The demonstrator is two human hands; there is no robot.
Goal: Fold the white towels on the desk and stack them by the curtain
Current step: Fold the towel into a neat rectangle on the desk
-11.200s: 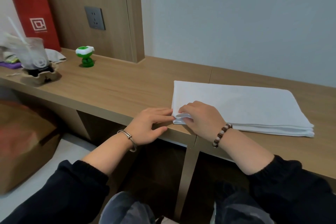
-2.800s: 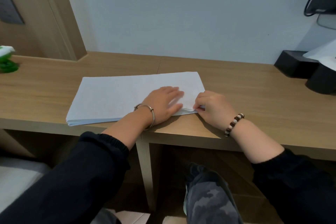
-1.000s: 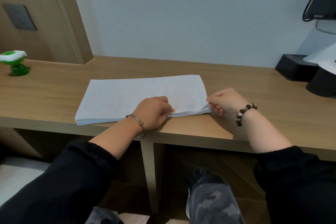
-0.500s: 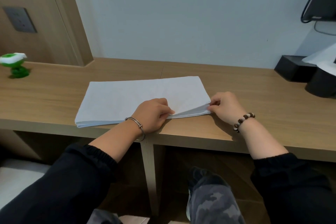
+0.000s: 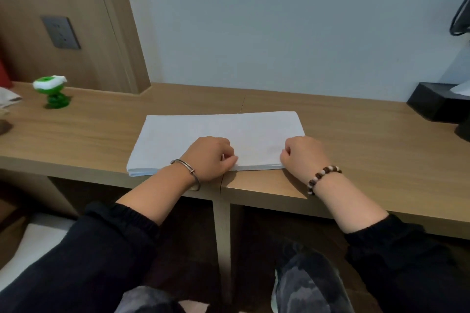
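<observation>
Right hand (image 5: 302, 155) slid onto towel (image 5: 221, 129), gripping corner

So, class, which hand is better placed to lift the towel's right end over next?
Right, probably: the right hand grips the towel at its near right corner; the left hand holds mid-edge.

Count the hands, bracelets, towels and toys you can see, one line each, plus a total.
Hands: 2, left hand and right hand
Bracelets: 2, metal bracelet and bead bracelet
Towels: 1, folded towel
Toys: 1, green toy
Total: 6
</observation>
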